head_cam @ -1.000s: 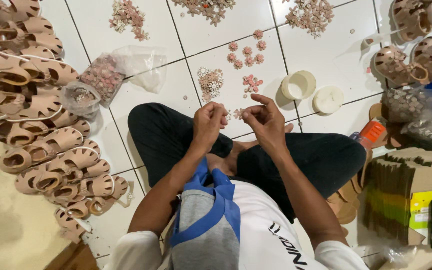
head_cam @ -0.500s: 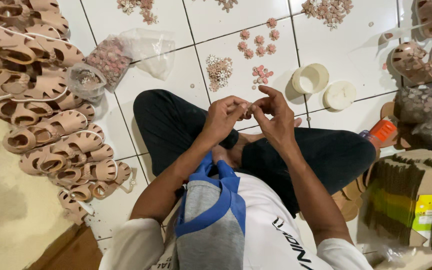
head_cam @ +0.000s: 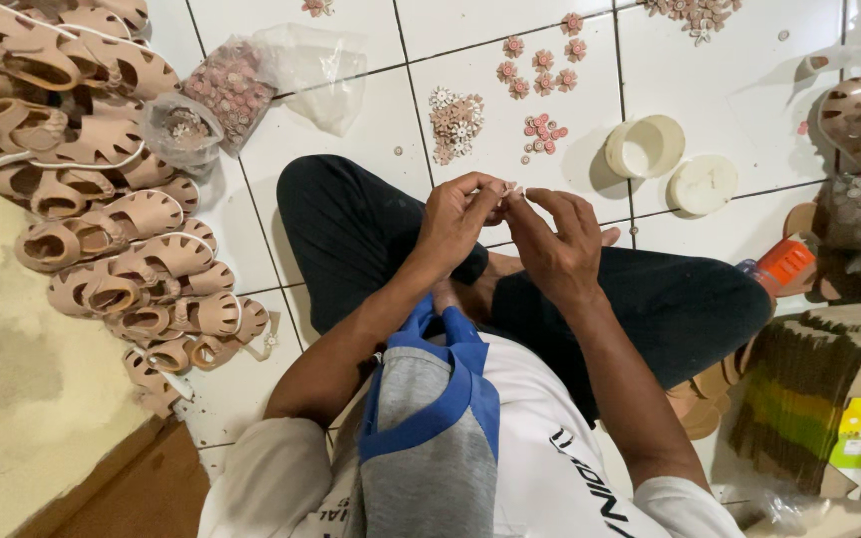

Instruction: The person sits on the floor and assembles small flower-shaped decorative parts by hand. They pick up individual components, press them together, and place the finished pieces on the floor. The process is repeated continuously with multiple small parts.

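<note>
From the head camera, a person sits cross-legged on a white tiled floor (head_cam: 351, 130). Both hands are raised in front of the chest, above the dark trousers (head_cam: 371, 229). The left hand (head_cam: 455, 214) and the right hand (head_cam: 555, 239) meet at the fingertips. Between them is a tiny pale piece (head_cam: 512, 188). It is too small to tell what it is. The left grip is closed, with thumb and fingers pinched on the piece. The right grip is pinched on it too, from the other side. The piece sits just above the knees, close to the small flowers on the floor.

On the floor just past the hands lies a little heap of cream flowers (head_cam: 453, 124). Beside it is a small bunch of pink flowers (head_cam: 543, 133). More flowers (head_cam: 542, 62) lie farther off. To the right of these stands a round white tub (head_cam: 644, 146), with its white lid (head_cam: 703, 183) flat on the floor near it.

To the left is a big pile of tan sandals (head_cam: 102, 189), stacked against each other. Near the pile sit a clear bag of pink bits (head_cam: 231, 90) and a smaller bag (head_cam: 179, 128).

On the right edge is an orange-and-white thing (head_cam: 784, 261) that I cannot name. Below it stands a stack of flat cardboard (head_cam: 809, 399). A blue-and-grey cloth (head_cam: 430, 399) hangs on the person's chest over a white shirt (head_cam: 550, 468).
</note>
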Available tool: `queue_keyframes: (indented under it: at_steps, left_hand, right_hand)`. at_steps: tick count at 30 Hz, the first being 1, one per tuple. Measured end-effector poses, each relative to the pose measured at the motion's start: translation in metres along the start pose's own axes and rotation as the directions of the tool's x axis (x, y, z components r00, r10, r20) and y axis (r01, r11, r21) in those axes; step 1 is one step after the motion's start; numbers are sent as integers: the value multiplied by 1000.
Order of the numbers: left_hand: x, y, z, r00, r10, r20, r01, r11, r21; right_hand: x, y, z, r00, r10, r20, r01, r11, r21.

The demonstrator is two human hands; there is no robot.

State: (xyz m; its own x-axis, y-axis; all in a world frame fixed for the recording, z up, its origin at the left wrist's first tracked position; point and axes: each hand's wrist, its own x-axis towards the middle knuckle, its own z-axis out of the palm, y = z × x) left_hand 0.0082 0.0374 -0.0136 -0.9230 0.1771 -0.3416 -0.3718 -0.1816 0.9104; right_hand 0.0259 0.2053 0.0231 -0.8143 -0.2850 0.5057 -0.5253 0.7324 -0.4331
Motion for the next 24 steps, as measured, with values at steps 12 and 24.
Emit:
queue_keyframes:
  at_steps: [12,24]
  left_hand:
    - [-2,0,1,999,30,-13,-29,998,63]
    - [4,-17,-9,996,-83,-21,83,996,-23]
  right_hand:
    - [-5,4,6,999,-45,18,45,999,-10]
    - [-33,11,4,962,256,-92,-233,950,206]
